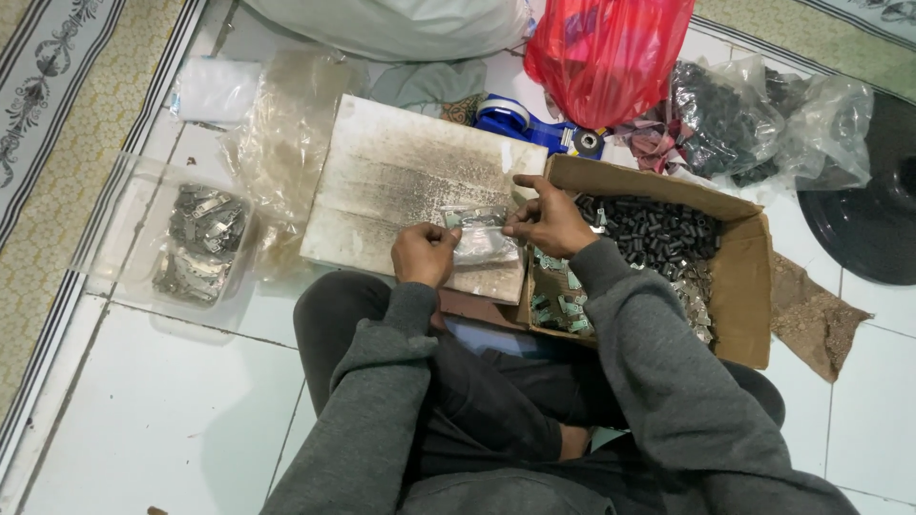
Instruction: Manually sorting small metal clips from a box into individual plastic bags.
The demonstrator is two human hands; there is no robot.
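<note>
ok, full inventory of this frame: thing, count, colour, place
small clear bag: one, clear with metal bits inside, on the board, held by both hands
board: one, worn whitish, on the floor ahead
cardboard box: one, brown, right, holding small black and silvery parts
clear bag of metal clips: one, grey contents, left
red bag: one, top centre
tape dispenser: one, blue, behind the board
bags of dark parts: several, clear, top right
black disc: one, far right
left hand: pinching the bag's left end
right hand: gripping its right end
</note>
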